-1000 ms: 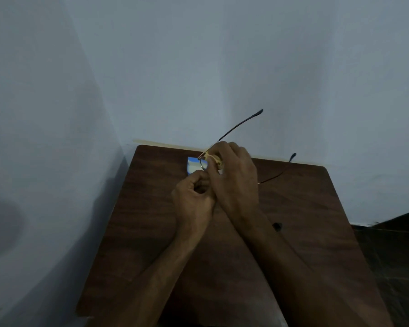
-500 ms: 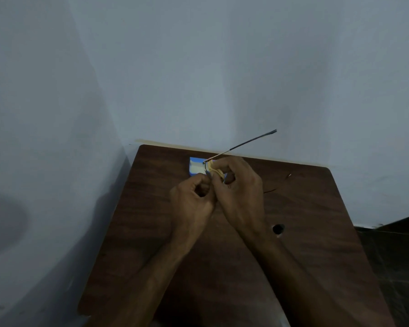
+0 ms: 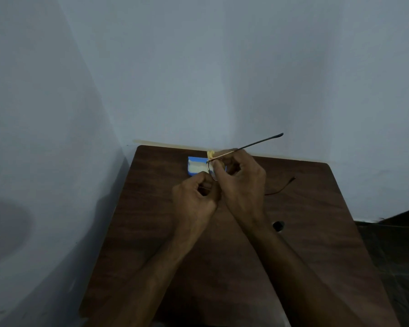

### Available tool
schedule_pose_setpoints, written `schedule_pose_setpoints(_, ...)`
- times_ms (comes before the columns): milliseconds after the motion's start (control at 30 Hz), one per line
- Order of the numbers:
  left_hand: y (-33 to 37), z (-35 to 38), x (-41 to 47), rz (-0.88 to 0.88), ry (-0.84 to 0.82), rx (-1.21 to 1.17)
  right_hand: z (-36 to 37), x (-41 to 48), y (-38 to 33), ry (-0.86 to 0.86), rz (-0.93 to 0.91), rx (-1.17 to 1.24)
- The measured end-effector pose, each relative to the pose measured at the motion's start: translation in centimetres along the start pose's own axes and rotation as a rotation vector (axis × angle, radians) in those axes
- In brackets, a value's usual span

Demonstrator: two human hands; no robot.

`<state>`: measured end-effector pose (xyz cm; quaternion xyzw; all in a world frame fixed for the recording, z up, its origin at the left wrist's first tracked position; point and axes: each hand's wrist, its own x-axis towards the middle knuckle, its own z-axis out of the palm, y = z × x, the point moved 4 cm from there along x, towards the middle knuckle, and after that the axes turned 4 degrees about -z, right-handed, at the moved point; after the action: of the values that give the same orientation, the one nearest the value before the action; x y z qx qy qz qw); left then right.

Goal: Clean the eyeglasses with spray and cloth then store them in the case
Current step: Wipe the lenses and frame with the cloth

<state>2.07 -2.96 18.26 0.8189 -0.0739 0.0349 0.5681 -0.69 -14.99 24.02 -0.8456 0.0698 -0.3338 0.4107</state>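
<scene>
Sitting at the far edge of the wooden table [image 3: 151, 232], the blue case [image 3: 195, 166] lies just left of the eyeglasses [image 3: 257, 143], which are held above it. The left hand [image 3: 194, 199] is curled closed at the frame's lower edge. The right hand [image 3: 241, 182] pinches a yellow cloth [image 3: 210, 153] against the lens; one temple points up right, the other trails right over the table.

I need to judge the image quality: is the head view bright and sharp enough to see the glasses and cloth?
Head view: dim and soft. The glasses show only as thin temples, the lens barely; the yellow cloth peeks above the right hand; wide-angle bending curves the table edges.
</scene>
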Motion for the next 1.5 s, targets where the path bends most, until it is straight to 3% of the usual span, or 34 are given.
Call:
schedule_pose_setpoints(133, 0.4, -0.5, 0.4, -0.009, 0.014, -0.045, 0.2, -0.9, -0.5, -0.054, -0.046, 0.072)
schedule_pose_setpoints(633, 0.1, -1.0, 0.6, 0.017, -0.002, -0.112, 1.1, 0.9, -0.8, -0.074, -0.073, -0.092)
schedule_pose_setpoints(800, 0.1, -1.4, 0.9, -0.006, 0.008, -0.125, 1.1, 0.1, -1.8, -0.094, -0.019, 0.083)
schedule_pose_setpoints(967, 0.1, -1.1, 0.8, 0.003, -0.006, -0.107, 1.2, 0.9, -1.0, -0.060, -0.020, -0.074)
schedule_pose_setpoints(1100, 0.1, -1.3, 0.8, -0.022, 0.014, -0.165, 1.1, 0.4, -1.7, -0.098, -0.047, 0.036)
schedule_pose_setpoints(1267, 0.2, -1.2, 0.7, 0.002, -0.015, -0.142, 1.2, 1.0, -0.8, -0.094, -0.075, -0.180)
schedule_pose_setpoints(1400, 0.0, -1.6, 0.9, -0.003, 0.022, -0.173, 1.1, 0.2, -1.5, -0.129, -0.076, -0.033)
schedule_pose_setpoints(1500, 0.0, -1.8, 1.2, 0.009, 0.050, -0.175, -0.4, 0.0, -1.0, -0.164, -0.070, -0.101)
